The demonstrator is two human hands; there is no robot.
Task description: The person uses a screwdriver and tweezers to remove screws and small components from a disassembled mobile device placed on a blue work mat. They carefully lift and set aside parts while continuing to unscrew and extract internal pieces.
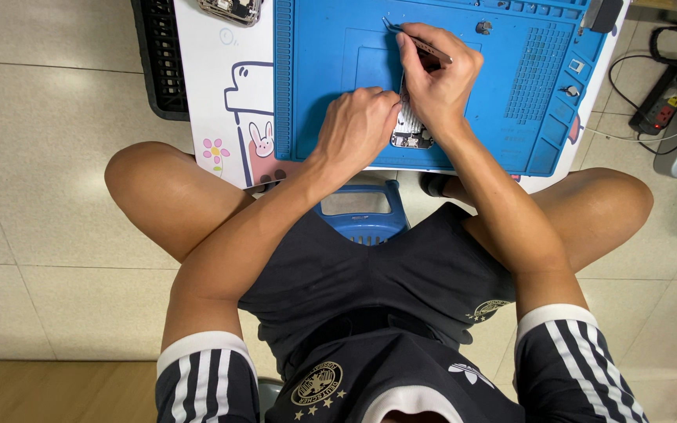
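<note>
A blue mat (338, 78) covers the small white bench (213, 86) over pale floor tiles (41, 157). The opened phone (410, 129) lies at the mat's near edge, between both hands. Left hand (356, 125) fingers press on it; right hand (439, 82) fingers pinch tweezers (418, 43). Open mat spreads left and far right.

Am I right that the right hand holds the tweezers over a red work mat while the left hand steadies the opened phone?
Not quite: the work mat is blue, not red, as the head view shows. The rest stands: the right hand holds the tweezers over it, and the left hand rests against the opened phone.
</note>
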